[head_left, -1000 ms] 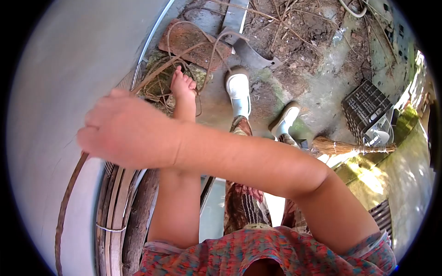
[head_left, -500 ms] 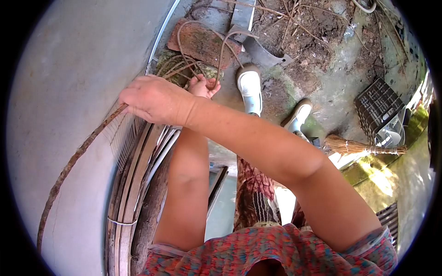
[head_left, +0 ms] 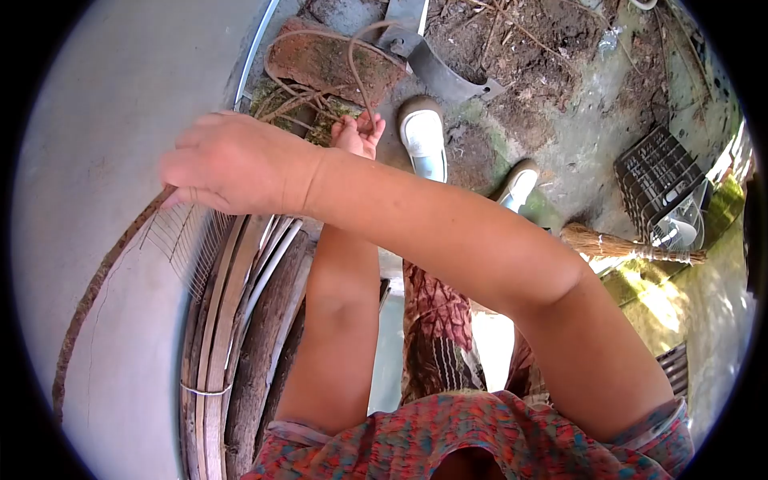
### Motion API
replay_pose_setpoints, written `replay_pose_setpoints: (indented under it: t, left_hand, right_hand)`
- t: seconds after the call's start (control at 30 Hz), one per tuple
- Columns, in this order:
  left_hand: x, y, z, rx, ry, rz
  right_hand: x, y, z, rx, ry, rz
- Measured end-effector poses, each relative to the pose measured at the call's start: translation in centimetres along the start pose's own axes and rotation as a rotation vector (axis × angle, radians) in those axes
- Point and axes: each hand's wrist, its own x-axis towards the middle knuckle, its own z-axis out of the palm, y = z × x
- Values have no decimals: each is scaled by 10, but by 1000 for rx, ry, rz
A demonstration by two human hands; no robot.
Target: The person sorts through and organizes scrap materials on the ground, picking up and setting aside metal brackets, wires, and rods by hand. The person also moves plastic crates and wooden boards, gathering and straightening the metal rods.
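Observation:
My right hand [head_left: 228, 164] is across at the left, beside the pale wall, closed on a long brown vine [head_left: 100, 276]. The vine curves down the wall from its fingers. Farther right, my left hand [head_left: 358, 134] has its fingers curled loosely round a thin looped part of the vine [head_left: 352, 68]. Loops of it pass over a red brick [head_left: 332, 66] and tangle left of the left hand. My right forearm crosses above the left arm and hides part of it. A wire grid [head_left: 188, 244] hangs just below the right hand.
Tied wooden strips [head_left: 212, 352] and a log [head_left: 260, 352] stand along the wall. My shoes [head_left: 422, 136] are on the ground near a curved metal piece [head_left: 444, 74]. A straw broom [head_left: 608, 242] and a black crate [head_left: 660, 176] lie to the right.
My right hand has moved left along the wall with the vine. My left hand and the looped part have shifted slightly relative to the brick. The view has shifted a little.

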Motion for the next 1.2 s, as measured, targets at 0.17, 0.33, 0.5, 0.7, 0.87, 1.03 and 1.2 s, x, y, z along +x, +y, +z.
replay_pose_setpoints:
  t: [0.17,0.33,0.5,0.7,0.87,1.03,1.2]
  left_hand:
    - [-13,8,11,90,96,-111]
    - [-63,9,-25,216,-35,-136]
    - [-126,-13,-3,206,16,-236]
    - [-195,-25,73,-19,-182,-235]
    - [-239,-32,163,-2,-124,-202]
    - [-235,-72,210,17,-181,-153]
    - [-224,-127,215,54,-92,-163]
  right_hand:
    - [-6,3,-2,19,91,53]
    - [-9,-4,-20,-209,26,171]
    - [-13,-14,-45,-272,14,258]
    - [-31,-34,-104,-195,27,409]
    - [-109,33,-213,-99,427,943]
    - [-177,132,-338,-473,370,1179]
    - [-121,166,-415,-479,283,991]
